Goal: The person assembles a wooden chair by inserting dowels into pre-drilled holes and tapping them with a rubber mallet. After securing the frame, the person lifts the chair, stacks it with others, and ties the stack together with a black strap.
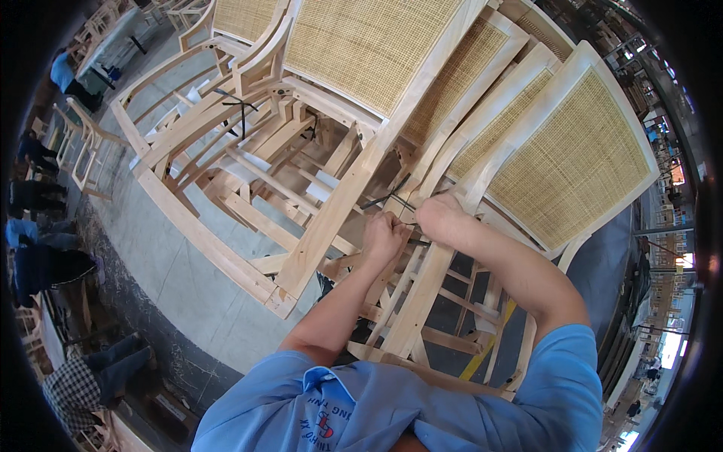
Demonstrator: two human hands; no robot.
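Note:
My left hand [382, 239] is closed in a pinch beside a pale wooden chair rail. Close on its right, my right hand [441, 218] is closed too, its fingers partly hidden behind the wrist. Between them runs a thin black tie [398, 197], looped around the wooden rails of chair frames standing side by side; its ends appear to lie in my fingers. A woven cane chair back [576, 158] leans to the right of my right hand. Another large cane back [365, 49] rises above my left hand.
A second black tie [239, 105] wraps rails of the left chair frame [203, 245]. A narrower cane back [463, 83] stands between the larger ones. Bare wooden chairs [89, 147] stand at the far left. A person in a checked shirt [71, 392] is at the lower left.

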